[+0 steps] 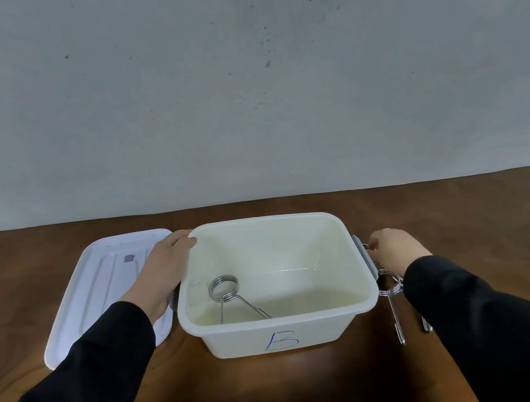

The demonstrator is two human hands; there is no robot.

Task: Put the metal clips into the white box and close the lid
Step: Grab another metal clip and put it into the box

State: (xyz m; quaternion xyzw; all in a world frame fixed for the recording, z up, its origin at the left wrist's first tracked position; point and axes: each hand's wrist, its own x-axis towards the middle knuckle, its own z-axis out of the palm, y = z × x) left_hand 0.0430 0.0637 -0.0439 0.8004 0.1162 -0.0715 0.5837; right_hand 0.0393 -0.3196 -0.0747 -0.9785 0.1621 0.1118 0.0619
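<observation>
While a grey, speckled wall fills the far half of the view, the dark brown wooden bench spreads across the near half and carries everything else. The white box stands open at its centre, a blue "B" written on its near wall, with grey latches on its left and right ends. Its lid lies flat on the bench just to the left, partly covered by the left black sleeve. The left hand rests against the box's left end, fingers curled over the far-left corner of the rim, a loose grip on the box. The right hand sits just right of the box by the latch, fingers bent down onto the metal clips there; whether its grip has closed on one I cannot tell. One metal clip lies inside the box at its left. More clips lie on the bench beside the right wall, partly hidden by the right sleeve.
</observation>
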